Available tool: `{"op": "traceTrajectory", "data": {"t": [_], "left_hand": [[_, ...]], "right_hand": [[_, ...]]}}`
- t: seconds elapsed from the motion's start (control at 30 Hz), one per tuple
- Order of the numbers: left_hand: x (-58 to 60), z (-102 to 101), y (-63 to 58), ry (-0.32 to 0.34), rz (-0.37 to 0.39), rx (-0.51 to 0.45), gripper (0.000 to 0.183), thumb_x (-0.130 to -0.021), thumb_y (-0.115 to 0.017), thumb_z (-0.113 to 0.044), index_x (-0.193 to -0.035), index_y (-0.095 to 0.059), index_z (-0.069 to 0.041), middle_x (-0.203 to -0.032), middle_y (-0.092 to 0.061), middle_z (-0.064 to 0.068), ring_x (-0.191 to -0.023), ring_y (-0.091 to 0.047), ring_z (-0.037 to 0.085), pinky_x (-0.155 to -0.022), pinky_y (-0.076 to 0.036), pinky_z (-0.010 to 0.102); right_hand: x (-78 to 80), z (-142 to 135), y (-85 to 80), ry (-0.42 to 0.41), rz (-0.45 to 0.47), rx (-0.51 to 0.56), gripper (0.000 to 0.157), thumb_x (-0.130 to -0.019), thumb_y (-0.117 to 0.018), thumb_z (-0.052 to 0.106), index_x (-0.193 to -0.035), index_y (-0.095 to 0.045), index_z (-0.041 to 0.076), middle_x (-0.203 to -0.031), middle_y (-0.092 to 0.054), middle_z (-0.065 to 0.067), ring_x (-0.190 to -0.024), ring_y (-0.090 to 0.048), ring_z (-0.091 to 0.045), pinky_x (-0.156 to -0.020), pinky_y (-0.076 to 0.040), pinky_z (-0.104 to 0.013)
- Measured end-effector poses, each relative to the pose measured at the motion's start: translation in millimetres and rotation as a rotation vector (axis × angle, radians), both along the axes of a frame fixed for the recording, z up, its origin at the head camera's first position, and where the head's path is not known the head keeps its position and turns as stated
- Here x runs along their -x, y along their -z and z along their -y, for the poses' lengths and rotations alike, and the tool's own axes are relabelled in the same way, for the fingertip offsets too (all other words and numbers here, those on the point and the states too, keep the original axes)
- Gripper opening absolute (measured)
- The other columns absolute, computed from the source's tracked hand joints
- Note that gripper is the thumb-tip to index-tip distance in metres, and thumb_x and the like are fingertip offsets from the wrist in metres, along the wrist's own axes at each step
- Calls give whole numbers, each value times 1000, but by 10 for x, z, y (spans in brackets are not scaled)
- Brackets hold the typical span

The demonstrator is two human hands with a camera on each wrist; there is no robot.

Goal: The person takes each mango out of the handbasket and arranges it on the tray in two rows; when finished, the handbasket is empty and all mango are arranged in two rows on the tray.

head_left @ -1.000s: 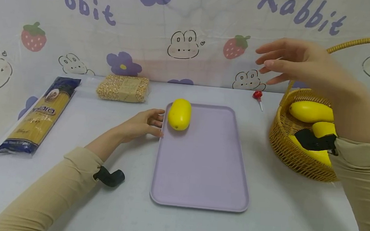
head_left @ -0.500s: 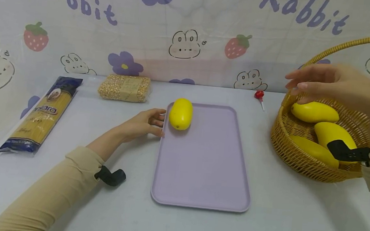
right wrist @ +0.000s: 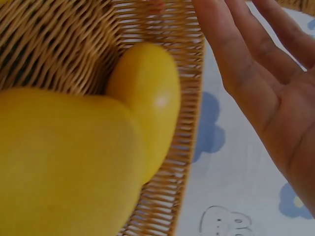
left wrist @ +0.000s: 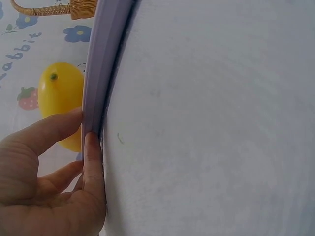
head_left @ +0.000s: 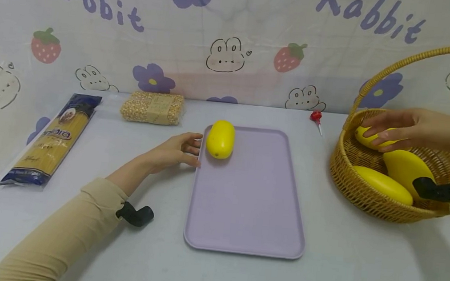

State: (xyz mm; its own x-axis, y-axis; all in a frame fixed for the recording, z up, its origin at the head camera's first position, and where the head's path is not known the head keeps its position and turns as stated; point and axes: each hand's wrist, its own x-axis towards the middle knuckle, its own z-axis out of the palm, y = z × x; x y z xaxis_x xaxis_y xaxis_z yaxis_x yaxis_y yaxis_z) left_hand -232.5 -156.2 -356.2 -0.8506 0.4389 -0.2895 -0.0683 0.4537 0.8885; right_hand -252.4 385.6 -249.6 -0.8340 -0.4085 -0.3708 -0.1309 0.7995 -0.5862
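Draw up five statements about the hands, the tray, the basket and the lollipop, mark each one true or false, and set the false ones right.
1. A single yellow fruit lies on the tray. True.
2. The right hand is gripping a fruit. False: it holds nothing and hovers at the basket.
3. The left hand touches the edge of the tray. True.
4. The lollipop lies inside the basket. False: it lies on the table, to the left of the basket.
5. Three yellow fruits show in the basket in the head view. True.
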Motion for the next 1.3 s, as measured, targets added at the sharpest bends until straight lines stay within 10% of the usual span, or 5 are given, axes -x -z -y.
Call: {"op": "traceTrajectory", "data": {"t": [0.27, 0.93, 1.13, 1.3], "left_hand": [[-11, -7, -14, 2, 4, 2, 86, -86, -70, -6, -156, -22, -7, -152, -39, 18, -136, -43, 32, -119, -35, 47], [-4, -1, -8, 5, 5, 2, 85, -86, -70, -6, -156, -22, -6, -153, -38, 18, -137, -43, 33, -119, -35, 47], [-14, -4, -14, 2, 7, 3, 85, -86, -69, -5, -156, -22, -6, -153, -37, 19, -137, -43, 33, -119, -36, 47], [-11, -1, -9, -1, 6, 4, 85, -86, -69, -5, -156, -22, -7, -152, -38, 19, -136, -43, 33, -119, -36, 47]], "right_hand": [[43, 23, 85, -116, 198, 73, 48, -100, -53, 18, -147, -42, 12, -135, -58, 14, -117, -64, -10, -92, -58, -27], [171, 110, 304, -233, 537, 33, 74, -91, -63, 23, -151, -25, -1, -148, -43, -5, -126, -50, -1, -100, -50, -23], [165, 86, 362, -267, 539, -18, 86, -90, -64, 28, -154, -16, -4, -161, -21, -26, -148, -27, -38, -103, -45, -23], [164, 69, 379, -305, 556, -65, 93, -90, -62, 30, -155, -7, -5, -162, -10, -30, -148, -11, -53, -113, -39, -45]]}}
